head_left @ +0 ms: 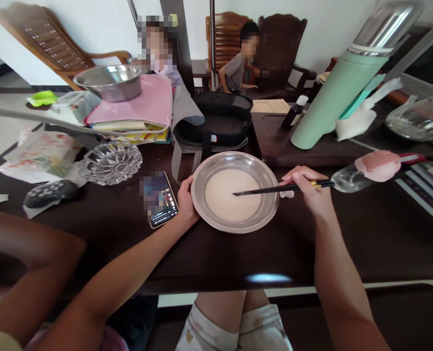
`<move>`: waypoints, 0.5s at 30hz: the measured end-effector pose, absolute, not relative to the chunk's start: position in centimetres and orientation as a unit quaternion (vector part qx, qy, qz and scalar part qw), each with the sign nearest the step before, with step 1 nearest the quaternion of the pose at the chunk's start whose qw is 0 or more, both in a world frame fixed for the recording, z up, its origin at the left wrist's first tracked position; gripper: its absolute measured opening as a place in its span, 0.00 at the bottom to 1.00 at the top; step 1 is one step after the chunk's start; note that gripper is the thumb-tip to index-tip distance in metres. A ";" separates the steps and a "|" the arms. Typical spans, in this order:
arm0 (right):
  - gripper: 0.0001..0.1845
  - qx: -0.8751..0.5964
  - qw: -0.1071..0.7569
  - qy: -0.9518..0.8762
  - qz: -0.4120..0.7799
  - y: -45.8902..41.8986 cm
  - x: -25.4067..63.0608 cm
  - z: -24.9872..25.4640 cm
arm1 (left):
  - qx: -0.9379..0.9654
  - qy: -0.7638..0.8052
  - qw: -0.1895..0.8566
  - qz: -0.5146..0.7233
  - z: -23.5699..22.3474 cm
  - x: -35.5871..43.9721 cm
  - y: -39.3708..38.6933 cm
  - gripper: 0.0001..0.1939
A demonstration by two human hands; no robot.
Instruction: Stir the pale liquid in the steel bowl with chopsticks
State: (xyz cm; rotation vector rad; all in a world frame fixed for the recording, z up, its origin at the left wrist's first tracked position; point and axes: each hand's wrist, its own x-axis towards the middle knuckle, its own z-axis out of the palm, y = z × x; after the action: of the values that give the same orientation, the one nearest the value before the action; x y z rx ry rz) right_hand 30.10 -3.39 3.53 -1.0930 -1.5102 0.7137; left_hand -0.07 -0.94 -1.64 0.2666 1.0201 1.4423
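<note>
1 head-worn view, facing down-forward.

Soft, dim indoor light, one glare patch on the tabletop [296, 253], edges stretched.

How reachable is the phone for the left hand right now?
Likely yes: the phone lies right beside the left hand, with nothing visible between them. That hand grips the bowl, though, so it would probably have to let go first.

No readable text, labels, brands or numbers; writing on phone screen [162, 197] too small to read.
</note>
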 end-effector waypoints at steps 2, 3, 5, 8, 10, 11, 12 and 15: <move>0.21 -0.451 0.550 -0.626 0.319 -3.4 30.2 3.5 | 0.118 0.442 0.627 0.630 -1.6 -0.1 -1.0 0.14; 0.22 -0.444 0.543 -0.632 0.329 -3.5 30.0 3.5 | 0.119 0.441 0.628 0.630 -1.5 -0.1 -1.0 0.14; 0.23 -0.434 0.516 -0.656 0.338 -3.5 29.7 3.8 | 0.119 0.441 0.629 0.629 -1.5 -0.1 -1.0 0.14; 0.23 -0.447 0.489 -0.677 0.321 -3.5 29.3 4.0 | 0.117 0.441 0.631 0.627 -1.6 -0.2 -1.0 0.13; 0.22 -0.465 0.509 -0.659 0.300 -3.4 29.6 3.9 | 0.117 0.439 0.631 0.628 -1.6 -0.2 -1.0 0.13; 0.22 -0.471 0.526 -0.644 0.293 -3.3 29.8 3.8 | 0.118 0.439 0.631 0.629 -1.6 -0.2 -1.0 0.13; 0.22 -0.472 0.544 -0.630 0.290 -3.3 30.0 3.6 | 0.117 0.440 0.631 0.629 -1.6 -0.1 -1.0 0.13; 0.21 -0.453 0.555 -0.621 0.316 -3.4 30.2 3.3 | 0.112 0.440 0.631 0.629 -1.6 0.0 -1.0 0.13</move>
State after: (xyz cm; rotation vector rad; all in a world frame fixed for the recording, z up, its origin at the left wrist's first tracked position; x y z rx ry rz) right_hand 30.21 -3.41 3.34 -1.0706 -1.4678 0.7470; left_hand -0.04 -1.01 -1.57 0.2564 1.0067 1.4394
